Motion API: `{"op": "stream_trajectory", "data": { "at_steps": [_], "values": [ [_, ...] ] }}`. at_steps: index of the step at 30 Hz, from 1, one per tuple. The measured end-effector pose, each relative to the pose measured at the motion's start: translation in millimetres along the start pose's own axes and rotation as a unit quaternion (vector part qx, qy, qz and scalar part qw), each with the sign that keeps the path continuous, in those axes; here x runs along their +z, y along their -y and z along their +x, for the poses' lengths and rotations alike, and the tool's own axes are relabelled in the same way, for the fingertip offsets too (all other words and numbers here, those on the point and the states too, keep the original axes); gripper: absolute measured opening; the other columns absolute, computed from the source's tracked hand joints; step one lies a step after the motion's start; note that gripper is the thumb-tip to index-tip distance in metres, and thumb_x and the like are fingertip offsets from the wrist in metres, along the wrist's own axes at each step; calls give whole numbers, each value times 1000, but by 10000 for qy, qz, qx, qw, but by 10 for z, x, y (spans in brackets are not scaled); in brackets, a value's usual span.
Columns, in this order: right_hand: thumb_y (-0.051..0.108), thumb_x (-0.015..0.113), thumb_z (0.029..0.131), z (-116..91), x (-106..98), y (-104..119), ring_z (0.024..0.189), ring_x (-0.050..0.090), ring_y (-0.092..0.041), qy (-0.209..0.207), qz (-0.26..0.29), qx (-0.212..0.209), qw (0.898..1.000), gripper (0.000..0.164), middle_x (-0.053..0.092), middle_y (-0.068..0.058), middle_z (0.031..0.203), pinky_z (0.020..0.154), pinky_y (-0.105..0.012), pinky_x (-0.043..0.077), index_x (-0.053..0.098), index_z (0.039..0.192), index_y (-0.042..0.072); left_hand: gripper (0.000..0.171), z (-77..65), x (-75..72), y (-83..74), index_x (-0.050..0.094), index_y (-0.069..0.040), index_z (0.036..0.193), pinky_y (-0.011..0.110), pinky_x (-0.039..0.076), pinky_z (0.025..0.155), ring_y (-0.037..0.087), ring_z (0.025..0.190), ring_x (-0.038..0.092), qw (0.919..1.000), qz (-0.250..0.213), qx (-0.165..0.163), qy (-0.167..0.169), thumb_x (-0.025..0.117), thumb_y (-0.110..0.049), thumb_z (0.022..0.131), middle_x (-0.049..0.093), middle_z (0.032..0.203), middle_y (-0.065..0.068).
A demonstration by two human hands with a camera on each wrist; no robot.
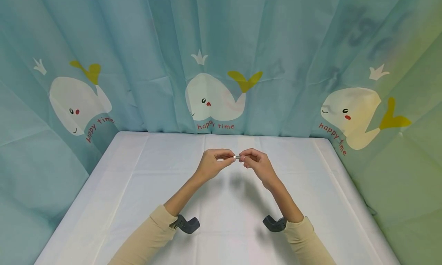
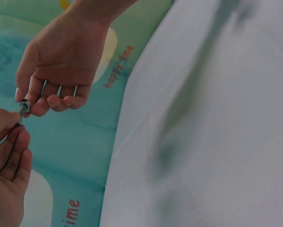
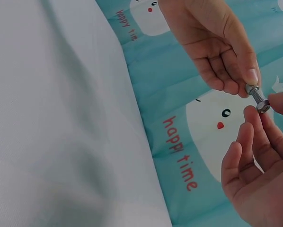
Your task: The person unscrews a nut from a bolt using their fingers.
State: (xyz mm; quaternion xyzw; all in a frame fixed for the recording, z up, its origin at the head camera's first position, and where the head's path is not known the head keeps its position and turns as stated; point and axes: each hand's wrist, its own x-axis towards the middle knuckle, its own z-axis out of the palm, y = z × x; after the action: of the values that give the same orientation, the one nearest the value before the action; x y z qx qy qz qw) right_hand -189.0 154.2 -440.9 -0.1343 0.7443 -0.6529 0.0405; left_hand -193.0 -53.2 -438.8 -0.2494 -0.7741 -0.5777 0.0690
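Note:
A small silver metal bolt is held level between the two hands, above the white table. My left hand pinches one wider end of it between thumb and fingertips. At the other end my right hand pinches what looks like a hex nut with its thumb and fingers. The threaded shank shows between the two ends in the right wrist view. In the left wrist view, fingertips partly cover both ends of the bolt. The other fingers of both hands are loosely bent.
A white cloth covers the table under both hands. Blue-green curtains printed with white whales hang behind and at both sides. On each wrist sits a dark camera mount, close over the cloth.

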Motion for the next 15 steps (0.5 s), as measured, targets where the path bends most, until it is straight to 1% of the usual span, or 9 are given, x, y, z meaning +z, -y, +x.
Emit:
{"op": "stream_trajectory", "data": {
  "at_steps": [2, 5, 9, 12, 15],
  "values": [
    [13, 64, 97, -3, -2, 4, 80, 60, -19, -7, 63, -73, 10000, 23, 68, -10, 96, 75, -31, 53, 66, 111, -6, 9, 0, 1, -1, 77, -6, 97, 32, 57, 77, 14, 86, 70, 10000, 10, -19, -4, 76, -9, 89, 75, 93, 2],
    [7, 65, 95, -10, -4, 11, 81, 60, -19, -12, 93, -174, 9998, 19, 65, -16, 99, 74, -28, 52, 66, 110, -5, 9, 3, 2, 4, 77, -5, 97, 31, 57, 77, 14, 86, 70, 10000, 10, -32, -12, 76, -9, 89, 75, 94, 2],
    [0, 66, 93, -11, 0, 18, 82, 60, -17, 3, 8, -246, 9997, 18, 63, -17, 104, 73, -27, 50, 66, 109, -6, 9, 6, 1, 8, 77, -3, 97, 39, 58, 79, 14, 86, 70, 10000, -19, -33, -31, 75, -8, 89, 75, 94, 2],
    [-4, 65, 92, -9, 6, 29, 80, 58, -15, 4, -58, -235, 9997, 17, 62, -12, 103, 70, -27, 48, 65, 108, -7, 9, 4, 1, 9, 77, -4, 97, 44, 57, 79, 14, 86, 70, 10000, -45, -25, -32, 76, -7, 89, 75, 94, 3],
    [-8, 63, 91, -3, 11, 36, 77, 57, -14, 5, -100, -169, 9998, 17, 61, -12, 101, 67, -26, 46, 64, 108, -9, 9, 5, 3, 9, 77, -4, 97, 46, 57, 79, 15, 86, 71, 10000, -60, -16, -35, 76, -7, 89, 75, 93, 3]
  ]
}}
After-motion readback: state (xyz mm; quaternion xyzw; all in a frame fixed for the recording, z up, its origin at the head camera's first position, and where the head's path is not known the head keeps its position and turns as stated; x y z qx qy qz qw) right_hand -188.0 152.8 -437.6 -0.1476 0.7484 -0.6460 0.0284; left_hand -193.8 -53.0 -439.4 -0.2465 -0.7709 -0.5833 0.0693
